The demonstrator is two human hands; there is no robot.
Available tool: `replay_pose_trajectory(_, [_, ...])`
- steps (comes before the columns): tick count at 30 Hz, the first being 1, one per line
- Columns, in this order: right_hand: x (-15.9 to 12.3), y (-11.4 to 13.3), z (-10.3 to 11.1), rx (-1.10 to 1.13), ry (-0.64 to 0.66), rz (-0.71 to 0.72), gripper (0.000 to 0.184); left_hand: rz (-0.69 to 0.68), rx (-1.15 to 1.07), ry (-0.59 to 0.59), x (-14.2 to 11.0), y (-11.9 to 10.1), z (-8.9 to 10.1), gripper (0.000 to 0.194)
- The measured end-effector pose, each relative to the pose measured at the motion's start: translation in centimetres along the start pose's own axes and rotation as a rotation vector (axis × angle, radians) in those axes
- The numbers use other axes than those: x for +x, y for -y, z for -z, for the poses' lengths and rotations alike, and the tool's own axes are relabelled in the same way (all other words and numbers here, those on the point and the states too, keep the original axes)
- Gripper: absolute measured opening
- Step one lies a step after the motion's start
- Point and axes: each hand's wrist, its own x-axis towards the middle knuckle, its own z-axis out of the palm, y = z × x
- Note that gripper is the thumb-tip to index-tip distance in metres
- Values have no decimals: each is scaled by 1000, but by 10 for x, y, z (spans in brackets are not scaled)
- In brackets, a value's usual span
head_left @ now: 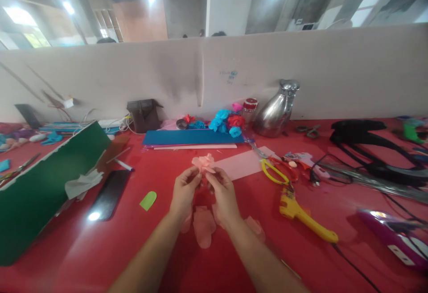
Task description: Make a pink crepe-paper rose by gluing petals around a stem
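Both my hands meet over the middle of the red table, pinching a pale pink paper flower point(203, 163) at its base. My left hand point(185, 190) is closed on the flower's left side, thumb tip towards the right one. From the other side, my right hand point(223, 191) grips it with thumb and fingers. The flower's ruffled petals point up, while its underside is hidden by my fingers. Below my wrists lie several loose pink petal pieces point(203, 228), partly covered by my forearms. A pink paper sheet point(239, 164) lies just behind my right hand.
Yellow-handled scissors point(274, 172) and a yellow glue gun point(306, 219) lie to the right, near a purple iron point(391, 235). Leftward are a green petal template point(148, 200), a phone point(110, 195) and a green board point(50, 190). Blue and red flowers point(227, 122) and a metal jug point(277, 110) stand behind.
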Motion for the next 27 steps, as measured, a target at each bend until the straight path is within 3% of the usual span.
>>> replay_pose_trajectory(5, [2,2,2,249,126,-124,20,15,0,74,-1,-1,0,20])
replay_pose_trajectory(10, [16,1,13,373,-72,-205,17,36,46,92,-2,-2,1,18])
replay_pose_trajectory(13, [19,-4,18,296,-212,-181,16,-18,91,19,-1,1,1,18])
replay_pose_trajectory(15, [16,-8,16,209,-229,-156,14,-40,87,-20,0,3,2,19])
replay_pose_trajectory(23, [-2,-7,2,-63,-87,44,8,-104,-24,-26,1,3,1,5])
replay_pose_trajectory(27, [-4,-3,1,-147,4,104,11,-131,-24,-35,0,2,-1,14])
